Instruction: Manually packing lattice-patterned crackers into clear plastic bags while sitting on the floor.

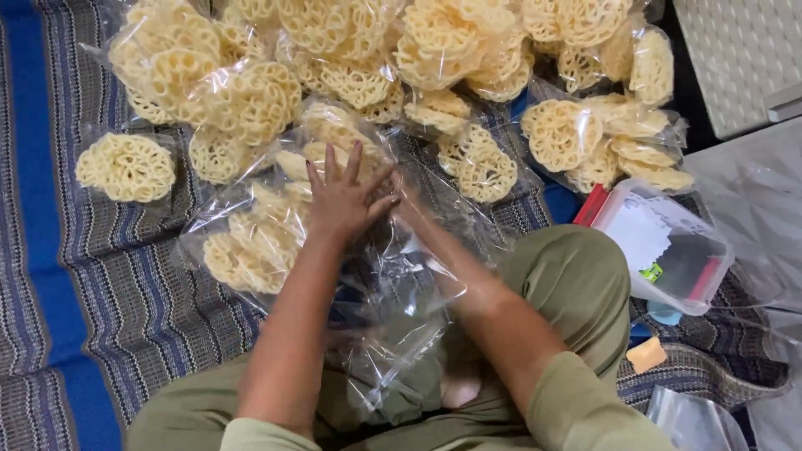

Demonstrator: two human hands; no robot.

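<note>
Among bagged crackers (251,100), the spread-fingered left hand (341,200) presses a plastic bag (401,292), hiding the right hand's grip.

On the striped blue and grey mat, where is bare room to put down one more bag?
Bare striped blue and grey mat lies at the left, below the single clear bag of round lattice crackers. The top is crowded with piled cracker bags. The clear plastic box fills the right.
</note>
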